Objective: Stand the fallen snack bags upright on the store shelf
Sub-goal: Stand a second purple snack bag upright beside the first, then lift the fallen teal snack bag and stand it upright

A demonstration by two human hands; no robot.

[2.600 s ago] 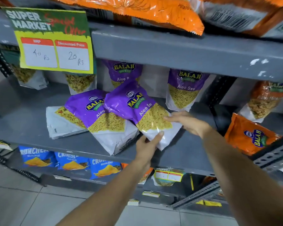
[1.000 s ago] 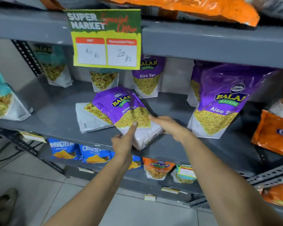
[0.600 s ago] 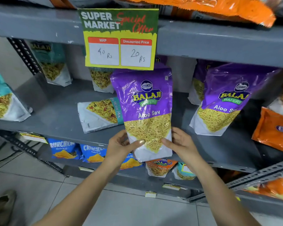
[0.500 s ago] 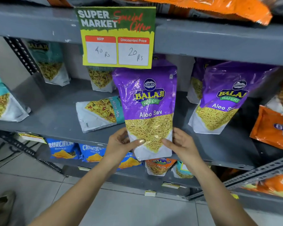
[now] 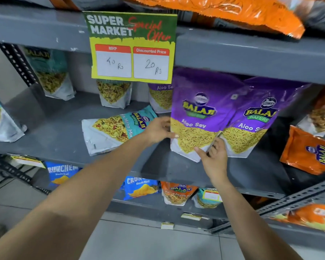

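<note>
Two bare forearms reach up from the bottom edge to the grey shelf [image 5: 64,139]. Left hand [image 5: 158,129] pinches the left edge of a purple Aloo Sev bag [image 5: 197,117], thumb on the front, fingers behind it. Right hand [image 5: 215,156] pinches the bag's lower right edge, thumb on the white bottom corner, fingers curled at the side seam. Bag stands upright, bottom on the shelf, front half of the board. Second purple bag [image 5: 255,119] stands just right of it, touching or overlapping, tilted slightly. Left of the hands, a teal mix bag [image 5: 116,128] lies flat on its back, top pointing right, near the left hand. Orange bag [image 5: 308,154] leans at the far right. Further back, more bags stand along the rear: teal one [image 5: 51,72], another [image 5: 114,94] under the price sign [image 5: 131,47], a purple one [image 5: 160,96] partly hidden. Sign hangs from the upper shelf edge, reads 40 Rs and 20 Rs. Blue and orange bags sit on the shelf below.
</note>
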